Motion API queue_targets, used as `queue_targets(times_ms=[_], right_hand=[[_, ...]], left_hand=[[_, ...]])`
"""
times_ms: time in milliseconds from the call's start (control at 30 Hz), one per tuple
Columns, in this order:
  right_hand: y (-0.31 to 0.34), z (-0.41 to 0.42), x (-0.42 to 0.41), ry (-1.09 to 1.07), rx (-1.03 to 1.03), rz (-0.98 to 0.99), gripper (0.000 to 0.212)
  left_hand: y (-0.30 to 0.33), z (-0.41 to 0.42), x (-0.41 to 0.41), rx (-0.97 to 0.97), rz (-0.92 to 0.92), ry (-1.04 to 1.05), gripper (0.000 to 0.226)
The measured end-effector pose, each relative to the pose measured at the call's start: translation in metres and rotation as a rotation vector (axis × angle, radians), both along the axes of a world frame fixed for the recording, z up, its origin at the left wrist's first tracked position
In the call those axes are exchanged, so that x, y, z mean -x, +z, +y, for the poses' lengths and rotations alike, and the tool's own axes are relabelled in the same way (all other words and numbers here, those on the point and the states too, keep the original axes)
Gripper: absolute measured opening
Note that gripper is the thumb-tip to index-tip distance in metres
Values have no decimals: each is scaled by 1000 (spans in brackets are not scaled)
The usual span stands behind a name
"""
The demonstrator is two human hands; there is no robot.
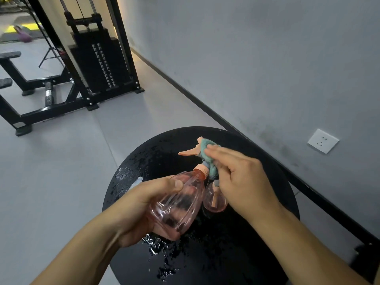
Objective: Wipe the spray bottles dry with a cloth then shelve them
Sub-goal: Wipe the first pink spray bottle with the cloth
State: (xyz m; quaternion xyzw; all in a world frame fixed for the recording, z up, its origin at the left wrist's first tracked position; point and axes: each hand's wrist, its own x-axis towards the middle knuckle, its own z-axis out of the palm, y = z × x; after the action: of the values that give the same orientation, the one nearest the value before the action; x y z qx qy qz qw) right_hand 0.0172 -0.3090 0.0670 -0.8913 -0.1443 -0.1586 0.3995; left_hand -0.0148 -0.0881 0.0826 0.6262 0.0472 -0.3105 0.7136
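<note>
Slip risk imo: left hand point(144, 204) grips the pink spray bottle point(176, 204) above the wet black table point(257, 254), right hand point(244, 182) presses the teal cloth point(207, 155) on its nozzle; a hard rub could knock the second bottle point(216, 199) below.

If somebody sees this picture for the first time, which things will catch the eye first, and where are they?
At lower centre the left hand grips a clear pink spray bottle tilted over a round black table speckled with water drops. The right hand presses a teal cloth around the bottle's trigger head. A second pink bottle sits just behind, and a black weight machine stands at upper left.
</note>
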Motion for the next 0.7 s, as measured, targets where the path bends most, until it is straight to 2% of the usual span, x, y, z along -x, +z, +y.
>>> queue_targets(times_ms=[167,333,467,600,700], right_hand=[[4,6,6,115,52,32,47],[3,0,-2,-17,-49,20,45],[3,7,4,88,36,39,48],[5,-6,-7,-45,-13,37,45],[6,2,0,21,18,39,46]], left_hand=[[1,-3,0,-21,-9,-3,57],[-1,-4,0,-10,14,-10,58],[-3,-2,0,-21,14,-4,52],[-3,-3,1,-27,2,-15,51],[-3,-3,1,-58,6,-21,51]])
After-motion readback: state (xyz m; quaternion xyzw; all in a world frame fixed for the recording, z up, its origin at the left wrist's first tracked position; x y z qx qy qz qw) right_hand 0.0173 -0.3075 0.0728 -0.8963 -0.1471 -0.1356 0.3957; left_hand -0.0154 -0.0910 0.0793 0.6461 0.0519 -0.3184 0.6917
